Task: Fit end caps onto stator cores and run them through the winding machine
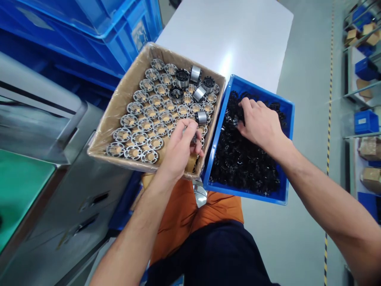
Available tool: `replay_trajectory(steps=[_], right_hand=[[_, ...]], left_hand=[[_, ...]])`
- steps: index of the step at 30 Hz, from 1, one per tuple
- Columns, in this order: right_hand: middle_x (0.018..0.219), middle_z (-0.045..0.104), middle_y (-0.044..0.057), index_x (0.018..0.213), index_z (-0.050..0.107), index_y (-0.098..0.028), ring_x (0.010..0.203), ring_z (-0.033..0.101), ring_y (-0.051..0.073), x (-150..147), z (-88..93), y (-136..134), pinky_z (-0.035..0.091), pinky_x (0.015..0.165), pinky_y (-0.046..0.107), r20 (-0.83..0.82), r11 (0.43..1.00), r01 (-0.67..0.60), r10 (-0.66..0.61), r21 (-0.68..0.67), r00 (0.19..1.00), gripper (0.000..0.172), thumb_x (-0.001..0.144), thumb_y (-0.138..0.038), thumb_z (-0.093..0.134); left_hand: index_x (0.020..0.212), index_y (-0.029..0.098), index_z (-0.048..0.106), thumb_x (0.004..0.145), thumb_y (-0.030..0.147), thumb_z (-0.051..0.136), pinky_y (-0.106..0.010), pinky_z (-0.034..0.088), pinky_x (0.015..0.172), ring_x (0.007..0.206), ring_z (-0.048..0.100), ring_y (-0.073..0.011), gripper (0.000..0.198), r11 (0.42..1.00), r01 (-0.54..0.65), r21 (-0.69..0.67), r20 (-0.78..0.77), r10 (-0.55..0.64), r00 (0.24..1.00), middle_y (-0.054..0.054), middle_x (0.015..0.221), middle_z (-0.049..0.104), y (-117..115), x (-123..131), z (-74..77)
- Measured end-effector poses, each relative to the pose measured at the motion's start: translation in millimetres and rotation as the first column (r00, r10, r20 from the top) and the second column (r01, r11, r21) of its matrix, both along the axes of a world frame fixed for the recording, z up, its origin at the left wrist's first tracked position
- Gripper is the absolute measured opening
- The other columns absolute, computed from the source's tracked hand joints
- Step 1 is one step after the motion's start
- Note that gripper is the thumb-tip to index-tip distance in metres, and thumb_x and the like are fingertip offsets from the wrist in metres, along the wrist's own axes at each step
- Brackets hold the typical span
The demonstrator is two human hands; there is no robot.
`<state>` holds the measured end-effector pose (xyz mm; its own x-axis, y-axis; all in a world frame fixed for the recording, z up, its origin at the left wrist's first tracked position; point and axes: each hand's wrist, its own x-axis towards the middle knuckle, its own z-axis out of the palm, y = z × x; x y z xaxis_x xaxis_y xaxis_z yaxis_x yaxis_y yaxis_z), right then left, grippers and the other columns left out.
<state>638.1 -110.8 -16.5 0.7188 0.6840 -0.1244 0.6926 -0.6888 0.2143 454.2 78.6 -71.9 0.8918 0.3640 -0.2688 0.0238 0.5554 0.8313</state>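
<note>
My left hand [184, 141] hovers over the near right part of a cardboard box [119, 99], its fingers curled closed. A small greyish bit shows between them, mostly hidden by the fingers. Rows of ringed, slotted metal cores [139, 138] stand in the box. Several have black plastic end pieces, among them a core [182, 77] standing upright and one lying on its side [201, 117] just past my left fingertips. My right hand [260, 121] reaches into a blue bin [247, 196] heaped with small black plastic parts [241, 167]. Its thumb and fingers are apart, tips among the parts.
Box and bin sit side by side at the near edge of a white table [238, 35]. Stacked blue crates [119, 43] rise at the left, beside a metal cabinet [89, 206]. Shelves [363, 87] with boxes stand far right, beyond a striped floor line [330, 103].
</note>
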Motion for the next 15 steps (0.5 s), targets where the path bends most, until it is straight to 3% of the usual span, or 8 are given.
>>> replay_trajectory(steps=[4, 10, 13, 15], right_hand=[[0.148, 0.077, 0.024, 0.151, 0.071, -0.016, 0.132, 0.071, 0.045, -34.2, 5.5, -21.6, 0.059, 0.069, 0.043, 0.006, 1.000, -0.010, 0.010, -0.023, 1.000, 0.040, 0.111, -0.024, 0.066], [0.138, 0.078, 0.016, 0.146, 0.075, -0.024, 0.123, 0.072, 0.034, -59.7, 8.8, -45.3, 0.056, 0.066, 0.041, -0.064, 0.992, -0.106, 0.110, 0.067, 0.992, 0.036, 0.115, -0.015, 0.057], [0.146, 0.080, 0.015, 0.153, 0.077, -0.025, 0.131, 0.070, 0.038, -45.8, 5.4, -48.2, 0.063, 0.076, 0.046, -0.075, 0.996, -0.078, 0.081, 0.050, 0.994, 0.042, 0.112, -0.020, 0.070], [0.147, 0.083, 0.015, 0.158, 0.078, -0.024, 0.138, 0.068, 0.044, -27.8, 0.6, -49.7, 0.068, 0.098, 0.058, -0.077, 0.998, -0.041, 0.045, 0.054, 0.996, 0.049, 0.110, -0.030, 0.081]], left_hand=[[0.112, 0.024, 0.063, 0.118, 0.042, 0.076, -0.019, 0.063, 0.056, 0.058, 0.059, -0.0071, 0.023, 1.000, 0.006, 0.022, -0.007, -0.006, 1.000, 0.003, 0.094, 0.066, 0.3, 0.1, -0.7], [0.111, 0.024, 0.063, 0.120, 0.035, 0.070, -0.019, 0.062, 0.055, 0.058, 0.056, -0.0073, 0.016, 1.000, -0.010, 0.022, -0.024, 0.011, 1.000, 0.003, 0.092, 0.065, -1.1, 1.4, 0.3], [0.110, 0.023, 0.063, 0.121, 0.034, 0.070, -0.018, 0.062, 0.055, 0.058, 0.056, -0.0068, 0.017, 0.999, -0.018, 0.026, -0.033, 0.019, 0.999, 0.003, 0.092, 0.065, -1.5, 1.8, 1.0], [0.108, 0.023, 0.063, 0.120, 0.035, 0.071, -0.018, 0.062, 0.055, 0.057, 0.054, -0.0067, 0.018, 0.999, -0.024, 0.028, -0.026, 0.025, 0.999, 0.003, 0.092, 0.066, -1.6, 1.8, 1.0]])
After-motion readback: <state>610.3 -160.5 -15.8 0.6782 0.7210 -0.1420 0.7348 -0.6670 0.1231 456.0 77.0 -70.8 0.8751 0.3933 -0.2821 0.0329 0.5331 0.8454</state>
